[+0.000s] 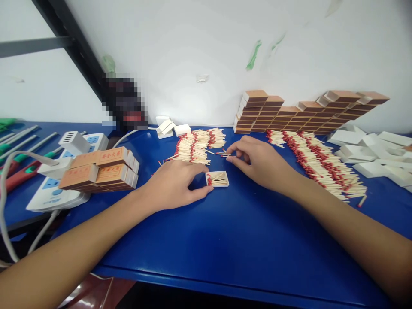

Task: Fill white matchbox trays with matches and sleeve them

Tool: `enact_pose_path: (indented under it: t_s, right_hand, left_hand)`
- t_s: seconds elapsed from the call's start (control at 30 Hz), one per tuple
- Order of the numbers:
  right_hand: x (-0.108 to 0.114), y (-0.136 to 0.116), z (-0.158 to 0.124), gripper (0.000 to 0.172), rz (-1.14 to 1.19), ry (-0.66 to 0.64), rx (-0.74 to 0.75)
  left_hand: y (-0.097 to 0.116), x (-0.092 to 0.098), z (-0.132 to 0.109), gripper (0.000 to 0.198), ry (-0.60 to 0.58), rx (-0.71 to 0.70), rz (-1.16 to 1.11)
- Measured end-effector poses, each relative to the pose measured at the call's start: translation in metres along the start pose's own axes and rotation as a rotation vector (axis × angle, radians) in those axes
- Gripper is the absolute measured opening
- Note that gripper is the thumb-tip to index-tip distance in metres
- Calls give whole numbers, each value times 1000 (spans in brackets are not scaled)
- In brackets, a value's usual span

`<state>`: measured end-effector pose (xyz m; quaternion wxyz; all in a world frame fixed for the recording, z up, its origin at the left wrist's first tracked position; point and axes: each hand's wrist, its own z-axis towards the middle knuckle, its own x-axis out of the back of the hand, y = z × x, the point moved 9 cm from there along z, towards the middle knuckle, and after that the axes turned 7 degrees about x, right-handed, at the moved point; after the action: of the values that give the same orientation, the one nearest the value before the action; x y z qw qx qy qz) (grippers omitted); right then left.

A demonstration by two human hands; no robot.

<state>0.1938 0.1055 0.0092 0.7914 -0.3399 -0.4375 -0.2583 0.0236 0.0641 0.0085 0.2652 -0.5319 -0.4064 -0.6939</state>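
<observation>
Steadying the matchbox tray [220, 186], the left hand [175, 184] has its grip partly spread, thumb and forefinger at the tray's 9 o'clock end. Tray on blue counter [206, 240], some matches inside. Right hand [262, 161] at 2 o'clock from it: grip nearly closed, fingertips at a few loose matches [222, 154]; can't tell if grasped. Match pile [196, 146] at 11 o'clock, second pile [322, 165] at 3, stacked matchboxes [273, 113] at 1.
</observation>
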Motion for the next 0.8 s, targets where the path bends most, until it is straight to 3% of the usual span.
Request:
enact_pose_path:
  t_s: [0.37,0.8]
  right_hand:
    - [-12,19,-2,13,-37,-55,-78]
    - [-15,8,5,10,-81,-21,-12]
  left_hand:
    - [-1,-2,0,40,-14,17,-3]
    - [0,-2,1,39,-22,18,-11]
